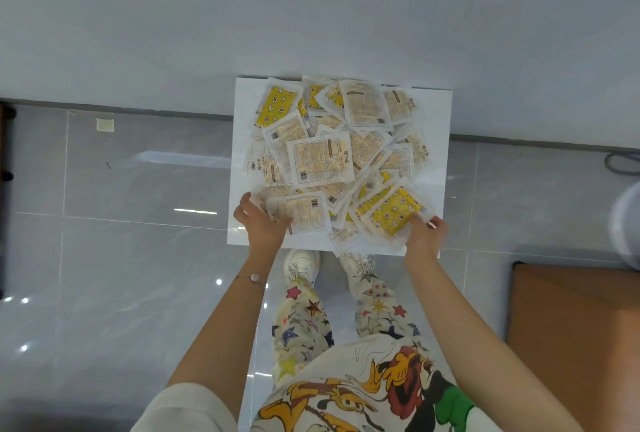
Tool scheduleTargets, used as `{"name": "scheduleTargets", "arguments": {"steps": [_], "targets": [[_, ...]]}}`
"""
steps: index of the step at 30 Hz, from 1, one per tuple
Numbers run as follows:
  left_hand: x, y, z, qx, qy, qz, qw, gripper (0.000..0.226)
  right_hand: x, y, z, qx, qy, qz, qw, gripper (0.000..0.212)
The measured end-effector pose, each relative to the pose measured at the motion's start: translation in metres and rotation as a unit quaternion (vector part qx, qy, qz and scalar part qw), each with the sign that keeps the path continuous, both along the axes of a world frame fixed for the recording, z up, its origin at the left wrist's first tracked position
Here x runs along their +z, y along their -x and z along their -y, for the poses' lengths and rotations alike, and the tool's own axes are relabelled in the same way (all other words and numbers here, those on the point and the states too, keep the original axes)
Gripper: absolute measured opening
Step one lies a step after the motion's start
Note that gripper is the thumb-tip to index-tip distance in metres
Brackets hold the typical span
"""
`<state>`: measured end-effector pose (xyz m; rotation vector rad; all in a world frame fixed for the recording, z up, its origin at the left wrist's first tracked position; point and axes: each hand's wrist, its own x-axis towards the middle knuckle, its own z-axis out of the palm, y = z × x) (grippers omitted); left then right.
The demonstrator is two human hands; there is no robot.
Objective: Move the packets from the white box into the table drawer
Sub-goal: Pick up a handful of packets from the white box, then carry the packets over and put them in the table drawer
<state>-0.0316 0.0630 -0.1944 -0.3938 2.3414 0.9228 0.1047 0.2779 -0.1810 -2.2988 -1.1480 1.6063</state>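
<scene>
Down on the tiles (121,241) by the wall (311,16) | hand-warmer packets (322,161) heaped in white box (433,126) | left hand (260,220), right hand (425,232) curl round near-edge packets, scooping a bunch I guess | drawer unseen

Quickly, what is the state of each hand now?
Left hand: grips packets at the pile's near left edge.
Right hand: grips a yellow packet at the near right.

packets (322,161) heaped in box (434,154)
</scene>
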Motion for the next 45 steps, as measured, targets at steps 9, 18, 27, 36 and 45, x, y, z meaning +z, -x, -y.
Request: {"name": "scheduleTargets", "arguments": {"steps": [9,18,27,36,45], "targets": [[0.002,0.001,-0.006,0.166,-0.035,0.067,0.983,0.065,0.004,-0.009,0.002,-0.005,0.096,-0.107,0.990,0.022],[0.006,-0.011,-0.005,0.065,0.062,-0.060,0.994,0.049,0.001,-0.010,0.003,-0.020,0.053,-0.081,0.995,0.021],[0.016,-0.021,-0.012,0.134,-0.055,-0.019,0.989,0.037,0.014,-0.020,0.000,0.013,0.088,-0.134,0.987,0.027],[0.052,-0.027,0.005,0.234,-0.127,0.060,0.962,0.041,0.062,-0.008,-0.002,0.126,0.019,-0.104,0.986,0.029],[0.135,-0.035,0.049,0.282,-0.250,0.039,0.925,0.036,0.143,0.043,0.013,0.285,0.069,-0.165,0.942,0.025]]}}
